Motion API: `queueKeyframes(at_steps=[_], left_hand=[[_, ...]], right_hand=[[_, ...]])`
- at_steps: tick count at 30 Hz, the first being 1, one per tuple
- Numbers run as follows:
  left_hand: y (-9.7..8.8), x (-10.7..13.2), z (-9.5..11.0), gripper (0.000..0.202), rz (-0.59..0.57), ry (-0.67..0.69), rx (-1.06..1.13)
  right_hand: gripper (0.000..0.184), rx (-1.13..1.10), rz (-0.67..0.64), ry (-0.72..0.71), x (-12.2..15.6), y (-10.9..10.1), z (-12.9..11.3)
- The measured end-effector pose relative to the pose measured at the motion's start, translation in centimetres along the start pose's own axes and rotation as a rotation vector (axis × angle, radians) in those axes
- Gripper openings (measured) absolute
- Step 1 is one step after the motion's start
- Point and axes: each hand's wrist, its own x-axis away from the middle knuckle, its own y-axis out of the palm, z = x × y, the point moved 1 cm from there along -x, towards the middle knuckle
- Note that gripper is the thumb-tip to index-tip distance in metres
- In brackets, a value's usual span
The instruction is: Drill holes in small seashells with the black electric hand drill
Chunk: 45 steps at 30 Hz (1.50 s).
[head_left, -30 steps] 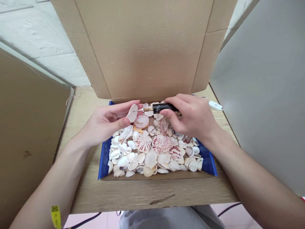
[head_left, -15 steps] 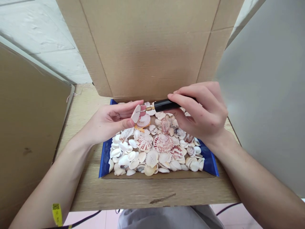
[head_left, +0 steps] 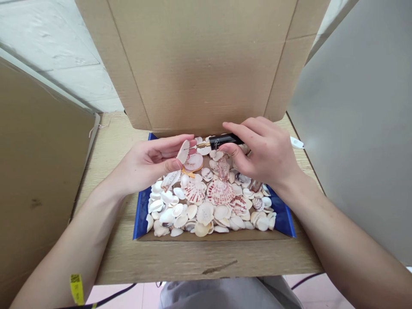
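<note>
My left hand pinches a small white seashell between thumb and fingers, held upright above the box. My right hand grips a black pen-like tool with a brass tip. Its thin point touches the shell's face. Below both hands lies an open cardboard box lined in blue, filled with several white and red-striped seashells.
The box's tall lid stands upright behind the hands. A brown cardboard panel rises at the left and a grey panel at the right. A white cable piece lies on the wooden table behind my right hand.
My right hand has lowered and rolled back flatter after lifting half a second ago. The tool's tip stays against the shell; my left hand has barely moved.
</note>
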Motion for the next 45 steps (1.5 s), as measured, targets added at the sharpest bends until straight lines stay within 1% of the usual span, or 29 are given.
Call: queueKeyframes(at_steps=[3,4,6,10,13,18,20,24,25,26,29,36,38,41,45], left_hand=[[0.02,0.0,0.07,0.043,0.043,-0.035,-0.012],[0.03,-0.01,0.06,0.043,0.055,-0.044,-0.012],[0.05,-0.04,-0.06,0.044,0.071,-0.055,-0.004],[0.06,-0.05,-0.37,0.045,0.105,-0.031,0.02],[0.17,-0.03,-0.37,0.046,0.123,-0.028,0.018],[0.21,-0.03,-0.17,0.045,0.08,-0.054,0.007],[0.12,-0.03,-0.17,0.046,0.067,-0.055,0.011],[0.07,-0.02,-0.19,0.045,0.054,-0.054,0.008],[0.09,-0.02,-0.18,0.044,0.055,-0.054,0.007],[0.13,-0.02,-0.17,0.044,0.057,-0.05,0.01],[0.18,-0.03,-0.16,0.045,0.075,-0.031,0.023],[0.08,-0.02,-0.42,0.047,0.09,-0.009,0.023],[0.23,-0.02,-0.43,0.047,0.079,-0.009,0.024],[0.61,-0.04,-0.36,0.045,0.043,-0.015,0.035],[0.93,-0.06,-0.21,0.044,0.008,-0.01,0.063]], right_hand=[[0.045,0.021,-0.099,0.024,0.08,-0.07,-0.28],[0.045,0.023,-0.117,0.023,0.09,-0.08,-0.32],[0.046,0.027,-0.113,0.004,0.08,-0.08,-0.29],[0.049,0.02,-0.058,-0.091,-0.02,0.03,0.03],[0.037,0.022,-0.022,-0.123,-0.11,0.0,0.19],[0.02,0.033,0.052,-0.117,-0.22,-0.38,-0.04],[0.016,0.038,0.078,-0.119,-0.25,-0.53,-0.17],[0.011,0.019,0.221,-0.183,-0.28,-0.86,-0.37],[0.01,0.018,0.232,-0.183,-0.29,-0.9,-0.38],[0.011,0.022,0.221,-0.167,-0.31,-0.9,-0.37],[0.015,0.038,0.126,-0.092,-0.31,-0.69,-0.24],[0.039,0.032,0.004,-0.055,0.04,-0.16,-0.26],[0.04,0.047,-0.03,-0.065,0.07,-0.16,-0.42],[0.04,0.057,-0.071,-0.125,0.1,-0.13,-0.62],[0.041,0.062,-0.072,-0.17,0.09,-0.1,-0.66]])
